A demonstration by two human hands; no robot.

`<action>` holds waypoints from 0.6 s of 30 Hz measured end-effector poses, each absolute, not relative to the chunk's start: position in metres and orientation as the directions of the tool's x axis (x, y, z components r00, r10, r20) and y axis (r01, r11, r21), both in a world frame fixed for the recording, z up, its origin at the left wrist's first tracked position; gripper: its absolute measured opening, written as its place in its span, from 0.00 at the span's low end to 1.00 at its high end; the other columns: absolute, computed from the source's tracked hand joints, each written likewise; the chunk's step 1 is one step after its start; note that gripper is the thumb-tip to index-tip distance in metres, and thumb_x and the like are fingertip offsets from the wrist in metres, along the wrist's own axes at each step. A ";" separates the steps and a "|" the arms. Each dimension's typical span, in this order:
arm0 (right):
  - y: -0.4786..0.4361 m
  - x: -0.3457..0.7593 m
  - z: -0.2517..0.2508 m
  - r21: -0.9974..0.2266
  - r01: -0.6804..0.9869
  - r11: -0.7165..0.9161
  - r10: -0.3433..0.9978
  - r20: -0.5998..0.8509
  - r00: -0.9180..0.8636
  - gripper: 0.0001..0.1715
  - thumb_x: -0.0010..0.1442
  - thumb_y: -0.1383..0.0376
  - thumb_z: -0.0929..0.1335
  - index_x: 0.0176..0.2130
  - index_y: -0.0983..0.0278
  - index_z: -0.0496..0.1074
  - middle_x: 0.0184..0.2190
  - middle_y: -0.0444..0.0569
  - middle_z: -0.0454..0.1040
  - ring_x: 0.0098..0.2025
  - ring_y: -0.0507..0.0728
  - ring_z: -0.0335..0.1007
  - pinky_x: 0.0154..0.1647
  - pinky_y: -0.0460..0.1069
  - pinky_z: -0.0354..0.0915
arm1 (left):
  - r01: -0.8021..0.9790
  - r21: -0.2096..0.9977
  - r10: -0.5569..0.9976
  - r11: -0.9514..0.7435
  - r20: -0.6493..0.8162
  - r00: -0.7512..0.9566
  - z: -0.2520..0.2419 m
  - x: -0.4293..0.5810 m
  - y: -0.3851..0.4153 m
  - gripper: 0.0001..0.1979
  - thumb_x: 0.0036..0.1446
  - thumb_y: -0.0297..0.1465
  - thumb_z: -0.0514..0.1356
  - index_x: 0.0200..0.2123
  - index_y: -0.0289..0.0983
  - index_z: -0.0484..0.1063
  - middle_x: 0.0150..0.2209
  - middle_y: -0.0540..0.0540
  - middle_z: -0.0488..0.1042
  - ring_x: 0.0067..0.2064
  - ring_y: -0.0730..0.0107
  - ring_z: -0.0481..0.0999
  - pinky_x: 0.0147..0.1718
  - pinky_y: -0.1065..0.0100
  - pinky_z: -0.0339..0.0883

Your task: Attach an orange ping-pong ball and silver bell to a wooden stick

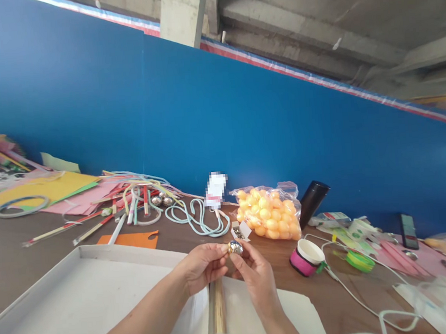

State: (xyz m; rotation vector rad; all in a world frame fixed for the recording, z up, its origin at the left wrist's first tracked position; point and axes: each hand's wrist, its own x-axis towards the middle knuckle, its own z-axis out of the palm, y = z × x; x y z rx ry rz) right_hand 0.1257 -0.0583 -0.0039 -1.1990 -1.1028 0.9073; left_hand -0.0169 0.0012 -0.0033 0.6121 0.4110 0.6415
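Note:
A small shiny silver ball (235, 247) is held between both hands above the front of the table. My right hand (257, 275) grips it with thumb and fingers from the right. My left hand (206, 268) is closed in a pinch at the ball's left side, where a small gold-coloured part shows between the fingertips and the ball. Just behind the hands, a small open white box (245, 230) holds little metal pieces. Under my forearms lie a shallow white tray (100, 279) and a white sheet (291, 305), with a wooden strip (219, 311) between them.
Behind stand a bag of orange balls (269, 212) and a black cup (313, 201). A pink-and-white tape roll (305, 258) and a phone (408, 230) are to the right. Pale blue cord (196, 218), more silver balls (162, 199) and coloured paper (66, 184) lie left. A blue partition (218, 110) closes the back.

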 end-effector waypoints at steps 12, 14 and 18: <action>-0.060 0.124 -0.001 -0.988 0.029 0.152 0.956 0.154 0.250 0.28 0.51 0.58 0.71 0.50 0.65 0.67 0.36 0.51 0.75 0.33 0.57 0.70 0.27 0.47 0.69 | -0.437 0.672 0.685 0.598 -0.145 0.714 -0.008 -0.015 0.001 0.08 0.48 0.29 0.64 0.31 0.30 0.71 0.21 0.51 0.67 0.23 0.83 0.69 0.27 0.79 0.70; -0.060 0.125 -0.002 -0.988 0.026 0.153 0.954 0.155 0.256 0.29 0.51 0.58 0.71 0.50 0.65 0.67 0.36 0.51 0.75 0.33 0.58 0.70 0.27 0.47 0.69 | -0.440 0.688 0.694 0.577 -0.130 0.708 -0.008 -0.014 0.001 0.08 0.48 0.29 0.64 0.31 0.31 0.71 0.21 0.51 0.66 0.23 0.84 0.68 0.27 0.79 0.70; -0.060 0.124 -0.003 -0.987 0.023 0.158 0.952 0.158 0.263 0.28 0.51 0.58 0.71 0.50 0.65 0.68 0.36 0.51 0.75 0.33 0.58 0.71 0.27 0.47 0.69 | -0.442 0.724 0.718 0.529 -0.105 0.688 -0.007 -0.014 0.000 0.09 0.47 0.31 0.64 0.30 0.31 0.71 0.21 0.51 0.65 0.22 0.83 0.67 0.27 0.78 0.69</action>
